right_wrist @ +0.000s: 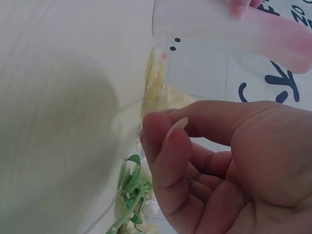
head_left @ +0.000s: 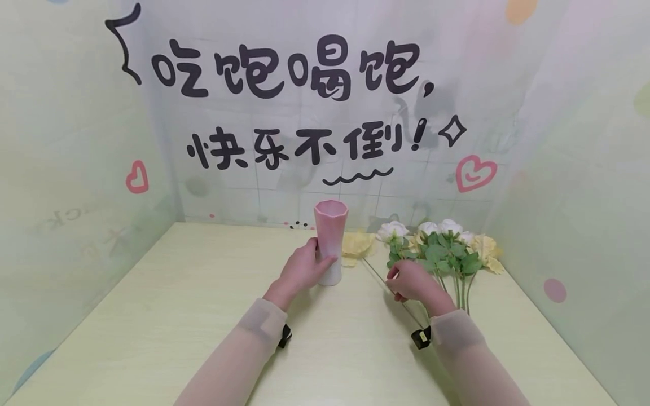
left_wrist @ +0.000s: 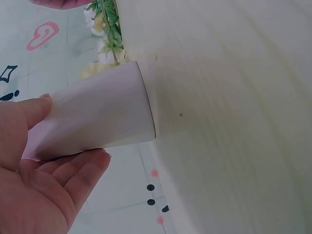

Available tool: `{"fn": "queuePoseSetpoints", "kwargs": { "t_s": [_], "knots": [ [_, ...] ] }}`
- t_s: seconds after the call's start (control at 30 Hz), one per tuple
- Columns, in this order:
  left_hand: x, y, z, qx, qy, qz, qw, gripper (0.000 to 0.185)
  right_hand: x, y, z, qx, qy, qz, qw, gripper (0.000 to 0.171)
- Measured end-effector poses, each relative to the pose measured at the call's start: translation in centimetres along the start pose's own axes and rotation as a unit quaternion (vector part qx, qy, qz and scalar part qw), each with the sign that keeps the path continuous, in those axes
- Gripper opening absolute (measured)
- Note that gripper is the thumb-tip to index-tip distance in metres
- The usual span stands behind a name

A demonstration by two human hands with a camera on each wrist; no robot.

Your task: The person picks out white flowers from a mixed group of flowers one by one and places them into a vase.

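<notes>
A tall vase, pink at its fluted rim and fading to white, stands upright on the table. My left hand grips its lower half from the left, thumb across the front; in the left wrist view the vase's white base meets the tabletop. To the right, a yellow flower points its head toward the vase, its thin stem slanting back under my right wrist. My right hand pinches that stem between thumb and forefinger. In the right wrist view the fingertips press together, hiding the pinched part.
White and yellow flowers with green leaves lie in a bunch at the back right, stems toward me. A printed curtain with black lettering hangs behind the table and along both sides.
</notes>
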State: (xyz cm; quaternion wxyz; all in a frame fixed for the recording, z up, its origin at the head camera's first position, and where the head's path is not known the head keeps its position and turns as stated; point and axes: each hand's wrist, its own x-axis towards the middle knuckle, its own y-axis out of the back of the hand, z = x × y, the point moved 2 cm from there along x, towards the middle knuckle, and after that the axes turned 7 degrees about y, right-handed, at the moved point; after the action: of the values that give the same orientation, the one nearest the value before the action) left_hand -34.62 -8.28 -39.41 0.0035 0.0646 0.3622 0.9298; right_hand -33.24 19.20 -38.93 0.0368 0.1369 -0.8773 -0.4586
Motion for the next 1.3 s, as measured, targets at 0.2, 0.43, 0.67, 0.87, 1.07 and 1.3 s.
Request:
{"fn": "queuePoseSetpoints", "kwargs": {
  "t_s": [0.2, 0.43, 0.67, 0.87, 1.07, 1.3],
  "knots": [
    [0.1, -0.1, 0.0, 0.0, 0.004, -0.004, 1.0, 0.066, 0.0, 0.6, 0.6, -0.002, -0.002, -0.001, 1.0, 0.02],
    [0.0, -0.2, 0.0, -0.001, 0.003, -0.004, 1.0, 0.065, -0.1, 1.8, 2.5, 0.001, -0.017, 0.017, 1.0, 0.02],
    [0.1, -0.2, 0.0, 0.003, 0.002, -0.003, 1.0, 0.064, 0.0, 2.7, 4.4, -0.024, -0.047, 0.026, 0.998, 0.018],
    [0.1, -0.1, 0.0, 0.004, 0.001, -0.001, 1.0, 0.064, 0.0, 2.9, 4.7, -0.028, -0.058, 0.019, 0.998, 0.029],
    [0.1, 0.0, 0.0, 0.001, 0.002, -0.004, 1.0, 0.064, 0.1, 2.7, 4.9, -0.038, -0.052, 0.015, 0.998, 0.019],
    [0.2, 0.0, -0.1, 0.0, 0.009, -0.006, 0.9999, 0.065, 0.1, 2.7, 4.9, -0.037, -0.046, 0.011, 0.998, 0.024]
  ]
}}
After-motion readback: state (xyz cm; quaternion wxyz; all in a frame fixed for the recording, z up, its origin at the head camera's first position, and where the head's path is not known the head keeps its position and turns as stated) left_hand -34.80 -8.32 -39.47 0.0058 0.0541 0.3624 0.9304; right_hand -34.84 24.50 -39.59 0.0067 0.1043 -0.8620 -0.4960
